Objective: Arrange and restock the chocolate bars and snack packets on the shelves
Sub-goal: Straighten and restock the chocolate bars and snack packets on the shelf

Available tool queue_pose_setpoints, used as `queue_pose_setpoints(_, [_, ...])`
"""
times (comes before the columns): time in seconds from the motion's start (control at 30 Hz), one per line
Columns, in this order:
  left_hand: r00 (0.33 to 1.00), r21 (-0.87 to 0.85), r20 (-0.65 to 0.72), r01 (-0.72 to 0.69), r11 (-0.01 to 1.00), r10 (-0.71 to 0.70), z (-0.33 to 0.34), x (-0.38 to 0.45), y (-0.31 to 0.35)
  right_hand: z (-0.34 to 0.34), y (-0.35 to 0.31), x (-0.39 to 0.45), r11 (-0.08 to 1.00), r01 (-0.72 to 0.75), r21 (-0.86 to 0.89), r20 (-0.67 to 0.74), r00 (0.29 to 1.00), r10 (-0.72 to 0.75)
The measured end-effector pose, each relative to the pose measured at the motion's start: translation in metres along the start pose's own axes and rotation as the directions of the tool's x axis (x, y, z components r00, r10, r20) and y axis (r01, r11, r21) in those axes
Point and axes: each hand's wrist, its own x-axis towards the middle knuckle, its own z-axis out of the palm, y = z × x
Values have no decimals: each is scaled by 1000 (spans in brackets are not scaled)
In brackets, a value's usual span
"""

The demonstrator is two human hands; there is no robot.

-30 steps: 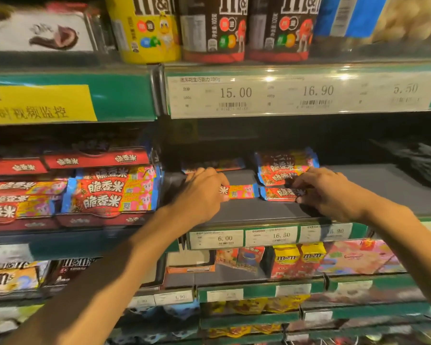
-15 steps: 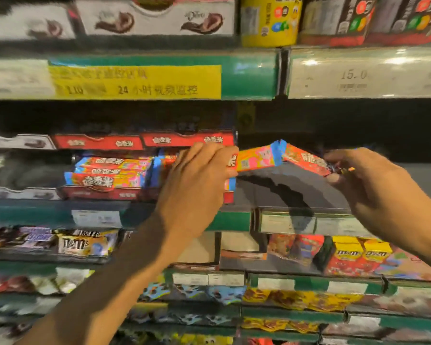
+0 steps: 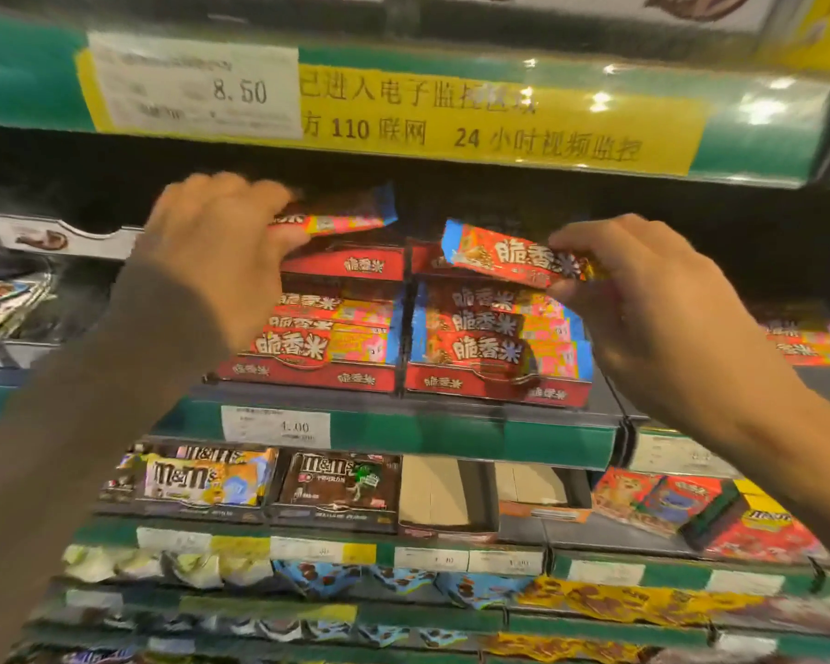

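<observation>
Two chocolate bars are held up in front of the middle shelf (image 3: 418, 436), one in each hand. The left hand (image 3: 216, 261), at centre left of the frame, is curled round one end of a bar (image 3: 341, 218), so that the wrapper projects to the right above the left red display box (image 3: 307, 371). The right hand (image 3: 643, 299), at centre right, pinches the other bar (image 3: 509, 256) by its right end between thumb and fingers; the bar is tilted, its free end pointing toward the gap above the right red display box (image 3: 497, 383). Both boxes already hold stacked bars of the same brand, so the end grips are judged to leave each bar free to be slid flat onto its stack. Neither bar is yet laid down. Motion blur softens the left hand's fingers.
</observation>
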Motion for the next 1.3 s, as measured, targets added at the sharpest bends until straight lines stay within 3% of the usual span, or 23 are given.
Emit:
queue_pose_setpoints(0.4, [962,-23,255,102,994,-93,14,37,-7,21,-17,59,976,-170,-138,80,980,182])
queue_pose_setpoints(0.47, [975,-64,197,120,991,-105,16,31,-2,28,-19,55,977,-177,-121,-5,984,178])
queue_pose_setpoints(0.53, [996,-116,49,83,990,-78,26,23,-4,34,-24,48,971,-180,-154,-67,983,172])
queue_pose_setpoints(0.67, [998,-32,-49,-28,999,26,37,4,-2,44,-41,30,958,-204,-202,-46,979,199])
queue_pose_setpoints(0.83, [989,61,105,-114,992,107,41,-9,1,45,-52,22,934,-221,-280,15,972,235])
queue_pose_setpoints(1.0, [971,91,237,-48,995,26,32,5,9,41,-58,40,911,-260,-319,123,942,312])
queue_pose_setpoints(1.2, [948,142,317,-66,988,18,27,10,14,39,-56,48,925,-206,-319,96,964,247])
queue_pose_setpoints(1.3, [936,170,352,-85,982,20,22,9,14,31,-57,46,926,-200,-320,203,940,273])
